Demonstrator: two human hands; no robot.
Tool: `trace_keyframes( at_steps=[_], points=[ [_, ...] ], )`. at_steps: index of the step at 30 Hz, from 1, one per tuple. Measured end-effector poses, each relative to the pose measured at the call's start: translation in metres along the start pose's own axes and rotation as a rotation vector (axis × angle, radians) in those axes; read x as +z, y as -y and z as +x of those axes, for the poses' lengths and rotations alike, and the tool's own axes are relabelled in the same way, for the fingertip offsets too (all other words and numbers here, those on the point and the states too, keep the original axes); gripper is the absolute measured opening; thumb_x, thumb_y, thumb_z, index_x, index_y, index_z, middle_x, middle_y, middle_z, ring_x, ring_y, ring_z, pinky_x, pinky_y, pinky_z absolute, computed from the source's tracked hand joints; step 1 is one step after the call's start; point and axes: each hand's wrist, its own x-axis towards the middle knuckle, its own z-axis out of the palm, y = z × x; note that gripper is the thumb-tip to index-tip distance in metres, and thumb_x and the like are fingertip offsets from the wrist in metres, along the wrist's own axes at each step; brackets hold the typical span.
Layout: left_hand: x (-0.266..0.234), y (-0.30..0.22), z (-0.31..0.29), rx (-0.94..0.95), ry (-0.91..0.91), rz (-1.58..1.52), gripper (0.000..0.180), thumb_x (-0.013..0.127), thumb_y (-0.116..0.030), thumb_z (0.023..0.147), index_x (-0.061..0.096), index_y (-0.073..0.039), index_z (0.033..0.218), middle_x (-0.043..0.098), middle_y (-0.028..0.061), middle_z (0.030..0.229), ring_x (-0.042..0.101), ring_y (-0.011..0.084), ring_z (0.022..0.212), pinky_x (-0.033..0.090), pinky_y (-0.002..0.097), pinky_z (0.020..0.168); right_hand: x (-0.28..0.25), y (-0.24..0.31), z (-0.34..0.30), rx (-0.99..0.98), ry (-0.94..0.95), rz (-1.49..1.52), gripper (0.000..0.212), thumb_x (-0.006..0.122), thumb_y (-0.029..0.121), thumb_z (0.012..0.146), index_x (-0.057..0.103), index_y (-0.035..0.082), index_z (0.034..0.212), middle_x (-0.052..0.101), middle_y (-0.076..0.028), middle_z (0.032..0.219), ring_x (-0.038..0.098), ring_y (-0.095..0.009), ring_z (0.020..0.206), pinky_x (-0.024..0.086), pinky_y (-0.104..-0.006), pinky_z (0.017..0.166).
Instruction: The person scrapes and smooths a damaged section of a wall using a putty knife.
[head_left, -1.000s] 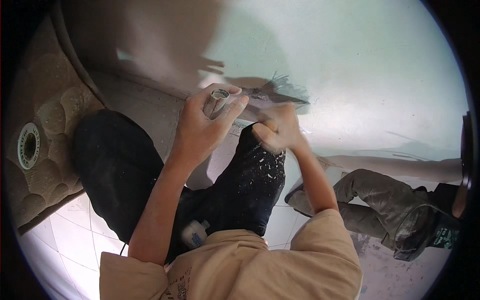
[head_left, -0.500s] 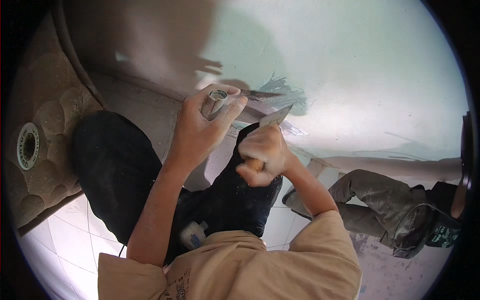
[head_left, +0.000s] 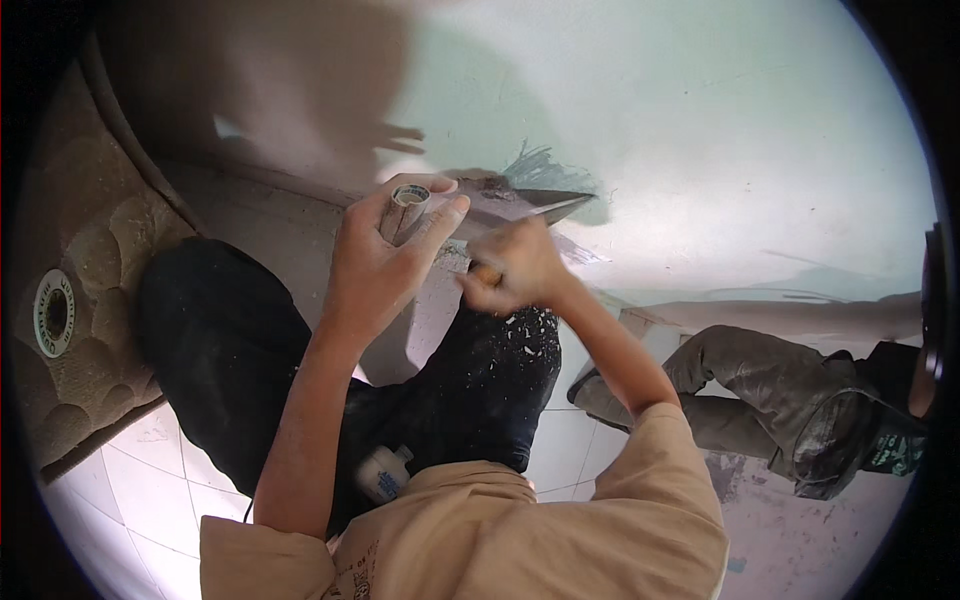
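Note:
Curled around a small upright roll with a printed core (head_left: 402,212), probably tape, my left hand (head_left: 385,250) is held out before the wall. My right hand (head_left: 515,265), somewhat blurred, is closed on a putty knife (head_left: 562,206). The wooden handle's end shows below my fist, and the pointed corner of the grey blade reaches toward the wall (head_left: 700,150). Around the blade, the wall carries a rough, scratched grey patch (head_left: 537,168). Whether the blade touches the wall, I cannot tell.
White flakes lie on my black trousers (head_left: 500,370). A white bottle (head_left: 384,474) rests at my lap. Another person's dusty trouser leg (head_left: 760,390) is at the right. To the left, a brown, dusty, cushion-like surface (head_left: 110,350) bears a round roll (head_left: 55,312).
My right hand has moved up and left with the putty knife, bringing the blade over the scratched patch. My left hand still holds the roll. More white flakes show on my right thigh.

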Motion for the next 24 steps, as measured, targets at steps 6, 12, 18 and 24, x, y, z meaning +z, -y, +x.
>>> trace_keyframes(
  at_steps=[6, 12, 18, 24],
  points=[
    [0.002, -0.007, -0.005, 0.028, -0.025, -0.056, 0.025, 0.067, -0.022, 0.079, 0.062, 0.000, 0.091, 0.058, 0.0006, 0.073, 0.050, 0.0048, 0.065, 0.041, 0.0210, 0.061, -0.004, -0.026, -0.007, 0.105, 0.026, -0.095, 0.036, 0.061, 0.034, 0.063, 0.040, 0.010, 0.047, 0.039, -0.007, 0.042, 0.045, -0.026, 0.038, 0.035, -0.0350, 0.038],
    [-0.001, -0.009, -0.004, 0.012, -0.031, -0.078, 0.024, 0.066, -0.020, 0.080, 0.061, 0.000, 0.092, 0.054, -0.0011, 0.069, 0.046, 0.0034, 0.062, 0.039, 0.0200, 0.058, -0.007, 0.026, -0.007, -0.173, 0.144, 0.141, 0.034, 0.062, 0.031, 0.061, 0.038, 0.012, 0.046, 0.036, -0.004, 0.043, 0.041, -0.025, 0.037, 0.032, -0.0347, 0.037],
    [0.002, -0.011, 0.002, -0.019, -0.038, -0.012, 0.023, 0.066, -0.019, 0.080, 0.062, 0.000, 0.093, 0.055, -0.0017, 0.071, 0.046, 0.0019, 0.063, 0.039, 0.0191, 0.058, 0.011, 0.002, 0.000, -0.193, 0.148, 0.169, 0.035, 0.064, 0.030, 0.060, 0.037, 0.011, 0.047, 0.039, -0.004, 0.043, 0.043, -0.023, 0.039, 0.033, -0.0346, 0.037],
    [0.012, -0.010, 0.003, 0.015, -0.034, -0.029, 0.023, 0.066, -0.018, 0.080, 0.062, -0.001, 0.094, 0.056, -0.0030, 0.072, 0.045, 0.0011, 0.062, 0.039, 0.0189, 0.058, -0.005, -0.013, -0.007, -0.080, 0.102, 0.035, 0.035, 0.065, 0.034, 0.060, 0.043, 0.010, 0.047, 0.042, -0.005, 0.044, 0.047, -0.025, 0.041, 0.036, -0.0352, 0.038]
  ],
)
